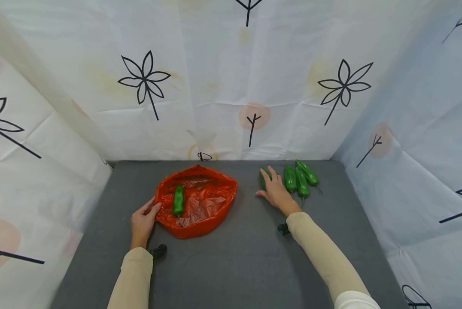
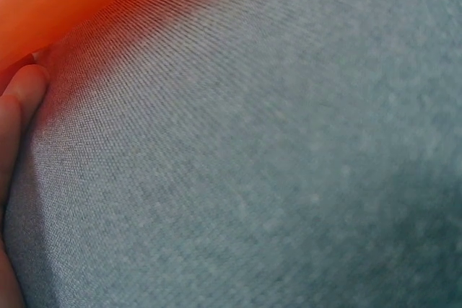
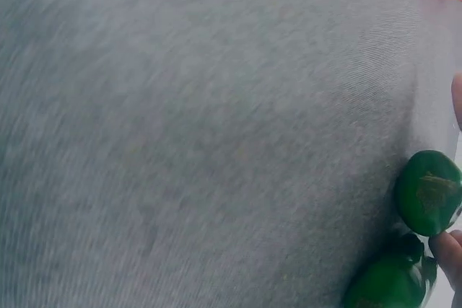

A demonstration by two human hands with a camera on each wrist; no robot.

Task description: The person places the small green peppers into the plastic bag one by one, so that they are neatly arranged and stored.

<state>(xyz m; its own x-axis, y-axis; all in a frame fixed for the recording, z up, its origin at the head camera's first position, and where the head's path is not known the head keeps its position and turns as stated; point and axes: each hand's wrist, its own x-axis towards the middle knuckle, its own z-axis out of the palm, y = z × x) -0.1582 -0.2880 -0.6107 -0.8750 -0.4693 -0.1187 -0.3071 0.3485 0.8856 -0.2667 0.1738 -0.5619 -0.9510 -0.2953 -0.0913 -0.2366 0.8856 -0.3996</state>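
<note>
A red plastic bag lies spread open on the grey table, its rim raised in a ring. One green chili pepper rests inside, toward the left. My left hand pinches the bag's left rim between thumb and fingers. Over to the right, my right hand is above another green pepper and partly hides it. Its fingers lie along that pepper, while the thumb stands apart from it. In the right wrist view, a fingertip touches the pepper.
Several more green peppers lie close together just right of my right hand. The grey table ends at a white cloth backdrop with leaf drawings, which also hangs at both sides.
</note>
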